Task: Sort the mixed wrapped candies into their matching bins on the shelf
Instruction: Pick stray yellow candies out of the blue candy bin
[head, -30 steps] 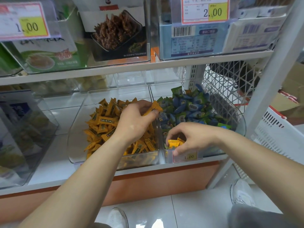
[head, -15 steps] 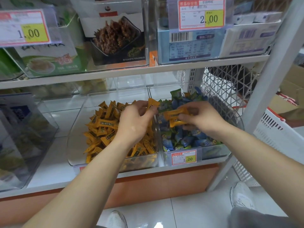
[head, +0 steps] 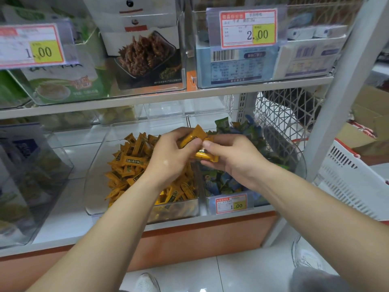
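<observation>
Two clear bins stand side by side on the lower shelf. The left bin (head: 94, 186) holds a heap of orange wrapped candies (head: 130, 163). The right bin (head: 300, 165) holds blue and green wrapped candies (head: 223, 182). My left hand (head: 170, 159) and my right hand (head: 233, 157) meet above the wall between the bins. An orange candy (head: 193, 135) sticks up from my left hand's fingers. My right hand pinches other orange candies (head: 205, 155) right next to it, and the two hands' fingertips touch.
A 1.00 price tag (head: 231, 204) hangs on the right bin's front. The upper shelf (head: 168, 98) with boxed snacks hangs close above. A white wire mesh panel (head: 288, 114) and a slanted post (head: 336, 85) close the right side. A white basket (head: 353, 182) stands farther right.
My right hand lifted orange candies out of the right bin's front and carried them left to my left hand. Now the hands touch over the divider.
</observation>
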{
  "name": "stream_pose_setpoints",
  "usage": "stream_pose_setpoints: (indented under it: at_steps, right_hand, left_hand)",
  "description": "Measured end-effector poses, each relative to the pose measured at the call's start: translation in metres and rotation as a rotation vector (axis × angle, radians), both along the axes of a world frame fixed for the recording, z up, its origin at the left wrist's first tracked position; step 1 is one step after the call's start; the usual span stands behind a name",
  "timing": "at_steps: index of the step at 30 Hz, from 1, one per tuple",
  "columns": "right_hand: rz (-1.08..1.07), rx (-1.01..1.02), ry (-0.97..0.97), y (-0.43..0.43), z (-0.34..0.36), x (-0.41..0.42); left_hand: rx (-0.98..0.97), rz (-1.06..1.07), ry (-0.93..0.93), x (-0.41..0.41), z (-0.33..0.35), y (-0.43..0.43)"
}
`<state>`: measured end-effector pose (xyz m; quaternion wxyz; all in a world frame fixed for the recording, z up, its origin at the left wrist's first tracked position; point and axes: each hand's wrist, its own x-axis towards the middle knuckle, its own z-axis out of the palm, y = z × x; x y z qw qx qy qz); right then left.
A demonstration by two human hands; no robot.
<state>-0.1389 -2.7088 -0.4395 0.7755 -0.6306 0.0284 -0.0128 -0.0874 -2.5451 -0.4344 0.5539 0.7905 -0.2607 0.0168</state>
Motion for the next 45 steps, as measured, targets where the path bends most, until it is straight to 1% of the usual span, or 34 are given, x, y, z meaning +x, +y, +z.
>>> stream_pose_setpoints:
  at_steps: [1,2,5,6,7,10,11,12,14,15,16,18,20,21,24,26,28,32,34,35,37,40,42,45]
  right_hand:
    - [0.03,-0.017,-0.003,-0.002,0.003,-0.001]
    - [0.021,-0.105,-0.018,-0.007,0.005,-0.001]
    - [-0.17,-0.71,-0.129,-0.036,0.011,0.0]
    - [-0.224,-0.826,-0.143,-0.05,0.013,-0.001]
    - [-0.261,-0.893,-0.134,-0.064,0.013,-0.003]
    - [-0.323,-1.143,-0.08,-0.103,0.006,-0.008]
    - [-0.315,-1.194,-0.063,-0.111,0.002,-0.01]
    - [-0.293,-1.223,-0.053,-0.115,-0.002,-0.012]
    - [-0.202,-1.286,-0.066,-0.117,-0.009,-0.017]
    - [-0.146,-1.323,-0.092,-0.115,-0.011,-0.019]
    - [-0.1,-1.363,-0.133,-0.114,-0.014,-0.021]
    - [0.009,-1.409,-0.167,-0.112,-0.018,-0.026]
    - [0.128,-1.426,-0.111,-0.112,-0.02,-0.029]
    - [0.179,-1.458,-0.055,-0.113,-0.021,-0.03]
    - [0.279,-1.561,0.03,-0.119,-0.021,-0.031]
    - [0.331,-1.578,0.064,-0.121,-0.021,-0.031]
    - [0.371,-1.577,0.101,-0.123,-0.027,-0.029]
    - [0.411,-1.565,0.203,-0.127,-0.035,-0.027]
    - [0.437,-1.542,0.233,-0.126,-0.036,-0.028]
    - [0.452,-1.533,0.243,-0.126,-0.035,-0.029]
    - [0.488,-1.542,0.239,-0.125,-0.034,-0.031]
    - [0.506,-1.56,0.214,-0.124,-0.033,-0.035]
    - [0.478,-1.548,0.197,-0.125,-0.035,-0.037]
    - [0.438,-1.552,0.161,-0.126,-0.04,-0.037]
  left_hand:
    - [0.022,0.027,-0.02,0.003,-0.001,0.004]
    - [0.066,0.074,-0.055,0.008,-0.002,0.009]
    - [0.245,0.289,-0.167,0.022,-0.008,0.026]
    - [0.291,0.335,-0.183,0.027,-0.01,0.033]
    - [0.351,0.351,-0.185,0.031,-0.013,0.039]
    - [0.647,0.37,-0.18,0.034,-0.013,0.044]
    - [0.689,0.381,-0.2,0.033,-0.01,0.042]
    - [0.671,0.387,-0.238,0.029,-0.006,0.038]
    - [0.541,0.355,-0.349,0.016,0.004,0.024]
    - [0.492,0.303,-0.383,0.006,0.007,0.012]
    - [0.468,0.216,-0.374,-0.004,0.009,-0.001]
    - [0.471,0.001,-0.255,-0.023,0.008,-0.032]
    - [0.525,-0.165,-0.109,-0.033,0.002,-0.061]
    - [0.587,-0.222,-0.046,-0.035,-0.004,-0.074]
    - [0.833,-0.291,0.099,-0.032,-0.025,-0.1]
    - [0.851,-0.278,0.238,-0.025,-0.034,-0.106]
    - [0.843,-0.287,0.286,-0.021,-0.038,-0.109]
    - [0.886,-0.43,0.407,-0.02,-0.044,-0.112]
    - [0.963,-0.503,0.406,-0.017,-0.05,-0.112]
    - [1.02,-0.519,0.372,-0.016,-0.054,-0.113]
    - [1.092,-0.478,0.25,-0.015,-0.06,-0.114]
    - [1.084,-0.376,0.117,-0.017,-0.064,-0.116]
    - [1.079,-0.358,0.134,-0.014,-0.064,-0.118]
    - [1.117,-0.405,0.225,-0.012,-0.059,-0.118]
